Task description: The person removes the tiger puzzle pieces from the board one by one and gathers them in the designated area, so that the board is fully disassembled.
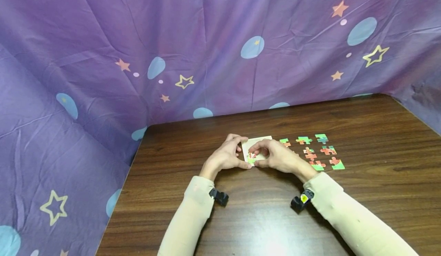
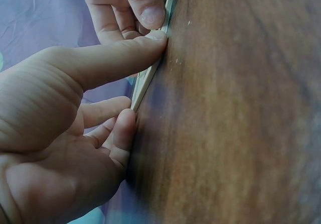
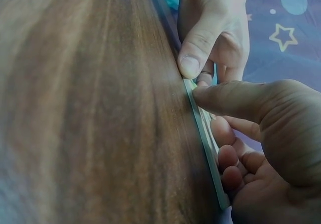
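A small pale puzzle tray (image 1: 260, 138) lies on the table between both hands. Along its left side my left hand (image 1: 225, 154) holds it, thumb at the near edge and fingers toward the far corner. My right hand (image 1: 277, 155) reaches over the tray from the right, thumb and curled fingers around a red and green jigsaw piece (image 1: 251, 159) in the near left corner. In the right wrist view the tray's edge (image 3: 209, 156) shows side-on, the two thumbs close together there. The right hand covers much of the tray's inside.
Several loose red and green jigsaw pieces (image 1: 310, 155) lie spread to the right of the tray, some partly behind the right hand. The brown wooden table (image 1: 193, 133) meets a purple patterned curtain (image 1: 220, 64) at the back and left.
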